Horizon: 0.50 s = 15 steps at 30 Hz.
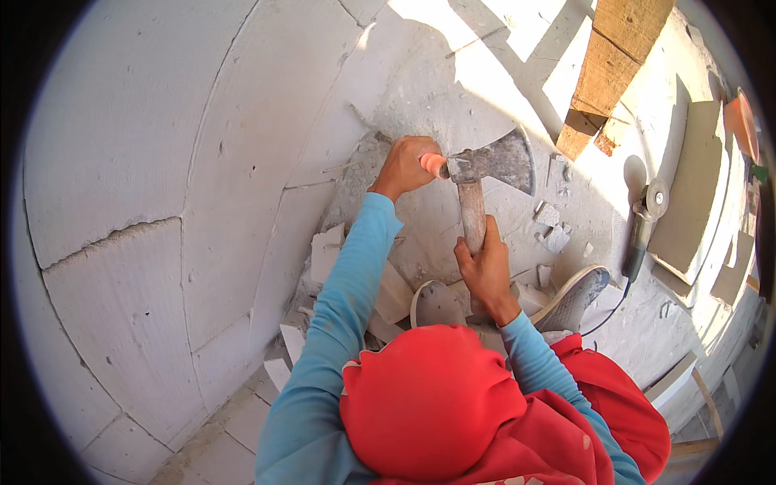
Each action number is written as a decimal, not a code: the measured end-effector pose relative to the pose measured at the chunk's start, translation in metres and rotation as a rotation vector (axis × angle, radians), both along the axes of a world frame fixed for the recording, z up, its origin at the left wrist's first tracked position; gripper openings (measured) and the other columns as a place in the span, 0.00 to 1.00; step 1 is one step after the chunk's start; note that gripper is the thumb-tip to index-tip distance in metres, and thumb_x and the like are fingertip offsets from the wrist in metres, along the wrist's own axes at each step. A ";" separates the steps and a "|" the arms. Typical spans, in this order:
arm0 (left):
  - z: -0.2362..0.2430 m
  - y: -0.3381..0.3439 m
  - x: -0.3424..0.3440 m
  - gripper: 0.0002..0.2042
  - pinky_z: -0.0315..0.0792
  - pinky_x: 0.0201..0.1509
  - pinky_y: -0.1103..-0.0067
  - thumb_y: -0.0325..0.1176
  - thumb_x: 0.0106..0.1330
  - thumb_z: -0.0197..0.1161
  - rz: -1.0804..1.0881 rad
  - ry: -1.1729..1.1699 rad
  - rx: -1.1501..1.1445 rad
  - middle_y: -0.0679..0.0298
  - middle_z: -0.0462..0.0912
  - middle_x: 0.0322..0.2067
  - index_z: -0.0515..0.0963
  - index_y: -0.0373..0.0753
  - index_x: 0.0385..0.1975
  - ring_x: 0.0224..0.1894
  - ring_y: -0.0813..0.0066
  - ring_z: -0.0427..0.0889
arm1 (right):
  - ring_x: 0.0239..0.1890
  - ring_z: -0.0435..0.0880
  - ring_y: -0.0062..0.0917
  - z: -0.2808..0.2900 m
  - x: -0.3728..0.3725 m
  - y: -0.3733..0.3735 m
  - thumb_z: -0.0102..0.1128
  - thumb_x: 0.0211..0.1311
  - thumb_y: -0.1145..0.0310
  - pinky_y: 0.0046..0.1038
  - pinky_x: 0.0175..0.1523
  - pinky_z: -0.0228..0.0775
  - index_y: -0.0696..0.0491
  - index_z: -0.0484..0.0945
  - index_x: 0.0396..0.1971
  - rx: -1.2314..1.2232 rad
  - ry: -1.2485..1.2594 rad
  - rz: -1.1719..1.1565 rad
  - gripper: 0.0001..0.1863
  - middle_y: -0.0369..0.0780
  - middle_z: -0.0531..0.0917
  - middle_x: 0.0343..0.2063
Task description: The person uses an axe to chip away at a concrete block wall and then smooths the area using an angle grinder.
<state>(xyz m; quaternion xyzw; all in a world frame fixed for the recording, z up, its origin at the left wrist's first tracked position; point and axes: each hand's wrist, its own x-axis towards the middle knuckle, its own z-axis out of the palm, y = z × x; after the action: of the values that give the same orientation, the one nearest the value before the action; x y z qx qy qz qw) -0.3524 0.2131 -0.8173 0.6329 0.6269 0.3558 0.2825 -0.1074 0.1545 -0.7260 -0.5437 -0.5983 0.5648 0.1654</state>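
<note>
My right hand (488, 271) is closed round the wooden handle of an axe (471, 206). The broad grey blade points to the right. Up and to the left, my left hand (408, 168) is closed round an orange-handled tool (434, 165), its kind hidden by the fingers. The blunt back of the axe head meets or nearly meets the orange end; I cannot tell if they touch. A thin rod (370, 125) shows beyond my left fist, near the foot of the pale block wall (267, 97). Both forearms are in blue sleeves.
Broken block pieces (548, 214) lie on the dusty floor and around my shoes (575, 295). On the right are an angle grinder (647, 218) with a cord, a large pale block (691, 190) and an orange bucket (741, 125). A wooden plank (610, 69) stands at the top right.
</note>
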 end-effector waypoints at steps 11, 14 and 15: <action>-0.004 0.003 -0.004 0.09 0.75 0.33 0.67 0.27 0.45 0.78 -0.006 0.025 -0.041 0.60 0.82 0.25 0.82 0.38 0.22 0.27 0.61 0.80 | 0.22 0.81 0.25 0.024 0.007 0.011 0.65 0.66 0.73 0.32 0.29 0.72 0.60 0.71 0.51 0.093 0.191 -0.307 0.17 0.45 0.81 0.22; -0.005 0.006 0.002 0.09 0.75 0.35 0.67 0.27 0.45 0.77 0.012 -0.004 -0.027 0.60 0.83 0.25 0.82 0.38 0.22 0.28 0.60 0.80 | 0.22 0.82 0.27 -0.003 -0.017 -0.012 0.65 0.66 0.73 0.33 0.29 0.72 0.60 0.70 0.51 0.176 0.222 -0.423 0.18 0.47 0.81 0.22; -0.006 0.006 0.003 0.09 0.75 0.36 0.67 0.27 0.45 0.77 -0.015 0.033 -0.004 0.61 0.83 0.25 0.82 0.38 0.22 0.28 0.60 0.80 | 0.21 0.83 0.29 -0.015 -0.022 -0.020 0.65 0.66 0.73 0.34 0.28 0.72 0.60 0.69 0.51 0.201 0.217 -0.443 0.18 0.48 0.81 0.21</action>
<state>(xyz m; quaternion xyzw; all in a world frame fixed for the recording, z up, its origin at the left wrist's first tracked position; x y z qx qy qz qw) -0.3493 0.2192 -0.8233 0.6429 0.6275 0.3417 0.2761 -0.1293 0.1350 -0.7411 -0.5785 -0.4966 0.5077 0.4013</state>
